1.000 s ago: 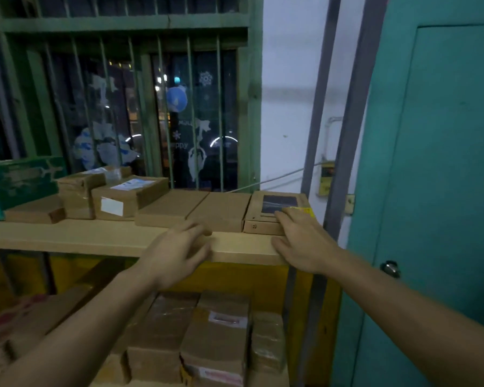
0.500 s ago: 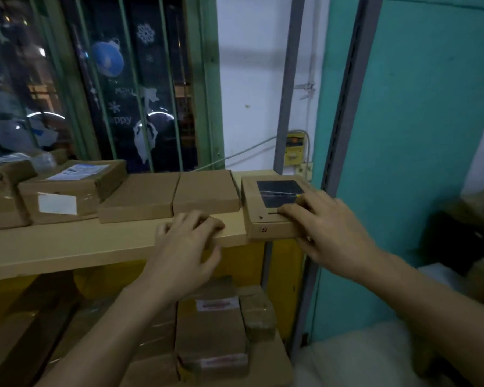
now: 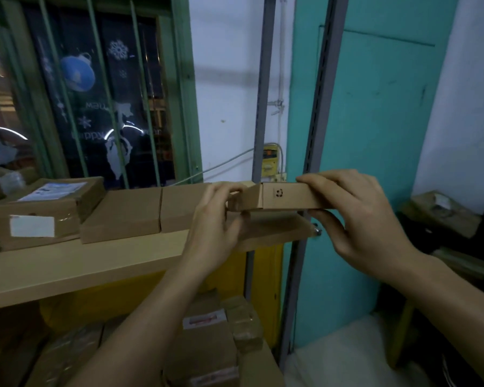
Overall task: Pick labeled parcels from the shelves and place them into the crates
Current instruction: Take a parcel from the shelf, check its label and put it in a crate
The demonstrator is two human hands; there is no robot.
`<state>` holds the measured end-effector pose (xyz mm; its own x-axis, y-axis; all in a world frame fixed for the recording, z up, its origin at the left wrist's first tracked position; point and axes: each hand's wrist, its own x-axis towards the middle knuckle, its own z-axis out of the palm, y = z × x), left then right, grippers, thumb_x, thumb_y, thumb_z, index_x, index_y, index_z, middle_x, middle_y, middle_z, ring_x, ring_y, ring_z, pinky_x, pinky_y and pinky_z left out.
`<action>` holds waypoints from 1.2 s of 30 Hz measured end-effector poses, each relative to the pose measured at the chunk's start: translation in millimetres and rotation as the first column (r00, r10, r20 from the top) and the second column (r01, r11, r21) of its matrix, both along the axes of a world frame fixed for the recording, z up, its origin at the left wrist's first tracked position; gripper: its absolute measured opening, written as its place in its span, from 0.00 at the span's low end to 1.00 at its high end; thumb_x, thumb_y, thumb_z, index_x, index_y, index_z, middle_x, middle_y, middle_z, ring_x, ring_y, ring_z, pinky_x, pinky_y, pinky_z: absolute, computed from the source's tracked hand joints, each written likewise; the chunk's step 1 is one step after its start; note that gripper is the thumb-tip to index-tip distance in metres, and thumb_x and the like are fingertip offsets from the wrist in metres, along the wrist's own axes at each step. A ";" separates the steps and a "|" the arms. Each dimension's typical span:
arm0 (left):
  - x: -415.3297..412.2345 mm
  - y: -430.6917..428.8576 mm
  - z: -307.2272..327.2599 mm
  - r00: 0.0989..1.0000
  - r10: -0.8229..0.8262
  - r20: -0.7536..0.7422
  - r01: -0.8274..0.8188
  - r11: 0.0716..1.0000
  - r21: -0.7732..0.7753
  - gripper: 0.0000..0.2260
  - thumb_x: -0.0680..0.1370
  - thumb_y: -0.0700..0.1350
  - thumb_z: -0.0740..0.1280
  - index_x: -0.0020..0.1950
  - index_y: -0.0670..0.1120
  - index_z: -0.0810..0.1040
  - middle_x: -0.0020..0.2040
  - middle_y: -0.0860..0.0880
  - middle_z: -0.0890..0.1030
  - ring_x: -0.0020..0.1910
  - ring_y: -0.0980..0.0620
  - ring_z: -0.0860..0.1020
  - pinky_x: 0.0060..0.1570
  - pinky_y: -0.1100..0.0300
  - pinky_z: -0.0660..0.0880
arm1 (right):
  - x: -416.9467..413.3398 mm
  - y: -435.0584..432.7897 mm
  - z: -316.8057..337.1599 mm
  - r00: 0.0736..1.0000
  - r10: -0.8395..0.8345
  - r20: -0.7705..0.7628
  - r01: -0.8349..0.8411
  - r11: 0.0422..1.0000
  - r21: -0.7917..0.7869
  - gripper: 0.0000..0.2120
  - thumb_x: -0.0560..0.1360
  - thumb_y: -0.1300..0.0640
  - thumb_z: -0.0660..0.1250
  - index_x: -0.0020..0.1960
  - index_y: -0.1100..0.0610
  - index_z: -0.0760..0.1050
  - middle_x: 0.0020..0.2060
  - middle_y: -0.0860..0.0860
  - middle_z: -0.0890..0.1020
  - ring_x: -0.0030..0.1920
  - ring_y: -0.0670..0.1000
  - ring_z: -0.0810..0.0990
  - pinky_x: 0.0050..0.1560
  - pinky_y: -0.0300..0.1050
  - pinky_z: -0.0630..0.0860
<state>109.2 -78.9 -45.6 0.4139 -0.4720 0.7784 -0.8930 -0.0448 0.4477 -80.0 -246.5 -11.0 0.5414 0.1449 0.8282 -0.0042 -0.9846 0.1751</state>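
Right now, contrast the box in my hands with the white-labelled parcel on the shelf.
The slim box is held by the left hand and right hand; the labelled parcel rests on the shelf. The box shows a recycling mark; the parcel, white labels. Both are brown cardboard.

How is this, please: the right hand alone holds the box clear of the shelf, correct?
Not alone: the head view shows the left hand gripping the box too, with the right hand, clear of the shelf.
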 end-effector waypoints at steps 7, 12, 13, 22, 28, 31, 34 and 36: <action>12.0 -7.5 19.1 0.999 -0.020 -0.025 0.019 1.000 -0.017 0.22 0.78 0.41 0.72 0.69 0.55 0.71 0.62 0.54 0.75 0.53 0.64 0.73 0.54 0.77 0.67 | -19.4 0.7 38.3 0.996 0.039 0.084 -0.046 0.996 0.076 0.23 0.76 0.59 0.67 0.71 0.58 0.72 0.59 0.50 0.77 0.57 0.52 0.75 0.56 0.49 0.67; 21.1 0.4 24.8 0.993 -0.069 -0.099 0.058 0.992 -0.112 0.20 0.79 0.40 0.70 0.69 0.52 0.72 0.60 0.52 0.74 0.53 0.61 0.76 0.55 0.59 0.79 | -19.5 -4.4 52.4 0.992 0.078 0.101 -0.092 0.985 0.147 0.24 0.78 0.58 0.65 0.73 0.59 0.69 0.57 0.45 0.74 0.54 0.45 0.72 0.54 0.37 0.67; 20.2 2.6 25.8 0.989 -0.091 -0.114 0.075 0.988 -0.137 0.20 0.79 0.39 0.70 0.68 0.52 0.73 0.60 0.52 0.74 0.56 0.61 0.76 0.57 0.59 0.79 | -18.3 -5.6 52.8 0.993 0.069 0.097 -0.084 0.983 0.162 0.24 0.79 0.57 0.65 0.74 0.58 0.68 0.58 0.45 0.74 0.54 0.45 0.72 0.54 0.37 0.67; 15.7 21.3 36.5 0.940 -0.231 -0.250 0.139 0.931 -0.339 0.17 0.81 0.43 0.69 0.68 0.55 0.71 0.61 0.51 0.79 0.55 0.53 0.83 0.44 0.59 0.81 | -6.1 -5.6 50.3 0.968 -0.011 0.249 -0.113 0.871 0.478 0.23 0.82 0.51 0.65 0.73 0.49 0.61 0.53 0.46 0.76 0.50 0.42 0.78 0.45 0.41 0.74; 10.9 30.4 40.5 0.922 -0.251 -0.295 0.128 0.917 -0.379 0.14 0.81 0.40 0.67 0.63 0.50 0.68 0.57 0.45 0.80 0.46 0.57 0.83 0.39 0.66 0.78 | -2.8 -3.2 51.7 0.969 0.055 0.242 -0.184 0.814 0.551 0.13 0.83 0.55 0.63 0.65 0.46 0.65 0.56 0.44 0.76 0.53 0.46 0.80 0.50 0.56 0.80; 9.7 32.7 41.0 0.916 -0.263 -0.302 0.138 0.915 -0.379 0.14 0.82 0.39 0.66 0.64 0.46 0.67 0.56 0.44 0.80 0.42 0.60 0.83 0.37 0.67 0.77 | -0.2 -4.0 52.8 0.966 0.094 0.239 -0.225 0.760 0.610 0.12 0.83 0.56 0.62 0.62 0.42 0.65 0.56 0.40 0.77 0.51 0.47 0.81 0.50 0.60 0.81; 8.1 34.9 42.5 0.917 -0.261 -0.303 0.132 0.913 -0.386 0.13 0.82 0.37 0.66 0.64 0.44 0.67 0.54 0.46 0.80 0.40 0.62 0.82 0.36 0.69 0.76 | 3.0 -5.6 51.1 0.963 0.122 0.238 -0.251 0.721 0.646 0.12 0.83 0.56 0.62 0.62 0.44 0.66 0.55 0.40 0.78 0.47 0.44 0.82 0.46 0.54 0.82; 7.7 39.0 42.5 0.923 -0.244 -0.299 0.117 0.915 -0.386 0.14 0.81 0.38 0.67 0.65 0.44 0.68 0.56 0.44 0.80 0.42 0.61 0.82 0.36 0.69 0.76 | 6.3 -6.3 49.0 0.959 0.140 0.247 -0.273 0.694 0.667 0.11 0.83 0.57 0.62 0.62 0.45 0.67 0.54 0.41 0.78 0.46 0.43 0.82 0.43 0.48 0.81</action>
